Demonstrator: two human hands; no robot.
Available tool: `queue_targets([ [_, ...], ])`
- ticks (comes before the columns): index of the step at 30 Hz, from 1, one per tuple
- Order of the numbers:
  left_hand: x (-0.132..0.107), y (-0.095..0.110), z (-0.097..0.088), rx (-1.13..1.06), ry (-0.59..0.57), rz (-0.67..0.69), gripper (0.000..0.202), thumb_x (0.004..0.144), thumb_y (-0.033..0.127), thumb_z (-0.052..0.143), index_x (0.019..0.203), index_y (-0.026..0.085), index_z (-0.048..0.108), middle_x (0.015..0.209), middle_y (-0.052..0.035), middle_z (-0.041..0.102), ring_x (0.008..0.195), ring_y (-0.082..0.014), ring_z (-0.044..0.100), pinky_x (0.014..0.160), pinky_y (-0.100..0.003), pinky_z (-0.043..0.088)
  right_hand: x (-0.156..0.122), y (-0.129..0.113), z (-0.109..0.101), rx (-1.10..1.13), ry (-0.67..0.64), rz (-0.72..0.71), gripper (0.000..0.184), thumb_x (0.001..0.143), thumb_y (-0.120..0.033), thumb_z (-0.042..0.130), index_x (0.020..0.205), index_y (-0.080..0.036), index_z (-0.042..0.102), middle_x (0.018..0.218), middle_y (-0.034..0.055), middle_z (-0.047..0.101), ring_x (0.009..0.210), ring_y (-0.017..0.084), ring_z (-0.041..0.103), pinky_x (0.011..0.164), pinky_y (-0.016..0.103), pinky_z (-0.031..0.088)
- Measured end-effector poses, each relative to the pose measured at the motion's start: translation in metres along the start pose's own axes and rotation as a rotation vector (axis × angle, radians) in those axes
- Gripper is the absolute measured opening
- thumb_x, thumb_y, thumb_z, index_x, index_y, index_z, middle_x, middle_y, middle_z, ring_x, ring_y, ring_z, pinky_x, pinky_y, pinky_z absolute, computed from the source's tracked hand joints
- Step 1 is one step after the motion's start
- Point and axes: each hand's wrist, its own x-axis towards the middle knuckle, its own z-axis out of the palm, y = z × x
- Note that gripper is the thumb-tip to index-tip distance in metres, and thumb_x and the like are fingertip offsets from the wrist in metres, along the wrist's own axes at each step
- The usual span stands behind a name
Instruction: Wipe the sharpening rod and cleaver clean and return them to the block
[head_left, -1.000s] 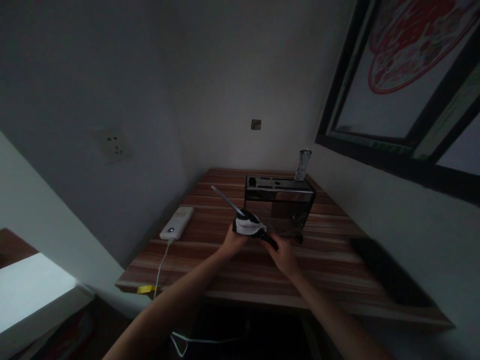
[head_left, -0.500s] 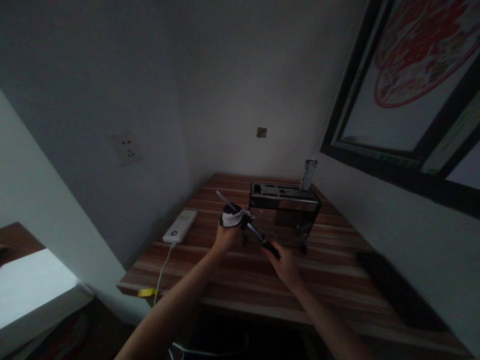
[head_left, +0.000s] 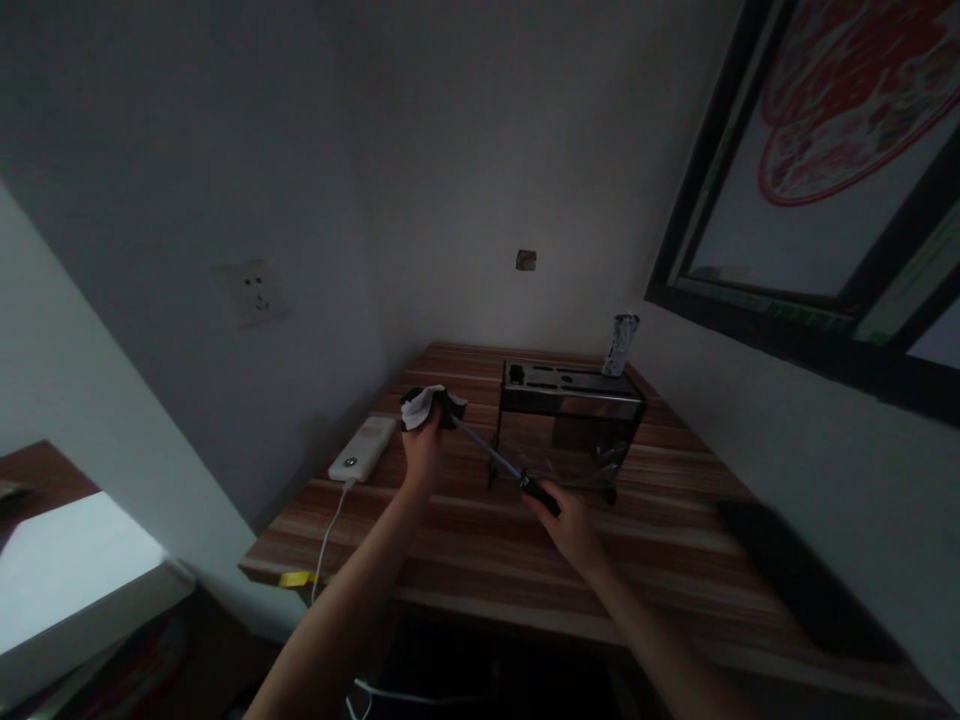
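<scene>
My right hand (head_left: 571, 520) is closed round the black handle of a long thin metal rod (head_left: 487, 455), which slants up and to the left over the wooden table (head_left: 480, 560). My left hand (head_left: 422, 450) pinches a black and white cloth (head_left: 429, 404) around the rod's far tip. Both hands hover just in front of a shiny metal holder (head_left: 568, 430) with slots in its top.
A white power bank (head_left: 361, 449) with a cable lies at the table's left edge. A small foil-wrapped roll (head_left: 622, 345) stands in the far right corner. A dark flat object (head_left: 802, 580) lies on the right. A framed picture (head_left: 825, 170) hangs on the right wall, a socket (head_left: 251, 290) on the left wall.
My left hand has slid the cloth along the rod from near the handle up to the tip. My right hand has stayed almost still on the handle.
</scene>
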Motion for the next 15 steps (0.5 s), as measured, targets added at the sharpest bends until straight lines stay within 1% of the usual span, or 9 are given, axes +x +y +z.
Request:
queue_targets([
  [2, 0.0041, -0.0014, -0.0025, -0.013, 0.054, 0.0, 0.044, 0.066, 0.037, 0.065, 0.104, 0.018, 0.054, 0.11, -0.005, 0.059, 0.104, -0.0161, 0.054, 0.087, -0.026, 0.043, 0.0005, 0.0, -0.0004, 0.002, -0.012, 0.01, 0.025, 0.078, -0.039, 0.055, 0.091, -0.019, 0.065, 0.088, 0.0073, 0.069, 0.081, 0.024, 0.063, 0.07, 0.033, 0.047],
  [4, 0.0065, -0.002, -0.0039, -0.005, 0.082, 0.0, 0.045, 0.067, 0.039, 0.064, 0.106, 0.018, 0.053, 0.113, -0.0052, 0.058, 0.105, -0.016, 0.054, 0.087, -0.025, 0.043, 0.001, 0.0006, -0.0005, 0.004, -0.027, 0.03, 0.026, 0.078, -0.039, 0.055, 0.091, -0.019, 0.065, 0.088, 0.007, 0.069, 0.082, 0.024, 0.063, 0.071, 0.033, 0.047],
  [6, 0.007, -0.0024, -0.0043, 0.021, 0.083, 0.006, 0.046, 0.067, 0.04, 0.064, 0.106, 0.018, 0.054, 0.112, -0.0053, 0.059, 0.103, -0.016, 0.055, 0.086, -0.025, 0.044, 0.0013, 0.002, -0.0002, 0.016, -0.037, 0.054, 0.027, 0.077, -0.04, 0.055, 0.092, -0.019, 0.065, 0.089, 0.0066, 0.069, 0.083, 0.024, 0.063, 0.073, 0.034, 0.047],
  [10, 0.0034, -0.0027, -0.0034, 0.028, 0.091, 0.017, 0.046, 0.065, 0.04, 0.066, 0.103, 0.017, 0.056, 0.101, -0.0052, 0.063, 0.098, -0.0167, 0.058, 0.085, -0.028, 0.043, 0.0011, 0.0051, 0.0007, 0.057, -0.057, 0.101, 0.028, 0.076, -0.041, 0.056, 0.09, -0.019, 0.066, 0.088, 0.0064, 0.069, 0.082, 0.024, 0.064, 0.073, 0.034, 0.047],
  [15, -0.0027, 0.0025, -0.0004, 0.061, 0.083, 0.034, 0.04, 0.065, 0.037, 0.067, 0.099, 0.016, 0.058, 0.1, -0.0056, 0.063, 0.098, -0.017, 0.057, 0.089, -0.029, 0.041, 0.0001, 0.0072, -0.0001, 0.09, -0.049, 0.079, 0.026, 0.076, -0.039, 0.056, 0.089, -0.019, 0.067, 0.089, 0.0063, 0.069, 0.083, 0.025, 0.063, 0.074, 0.034, 0.047],
])
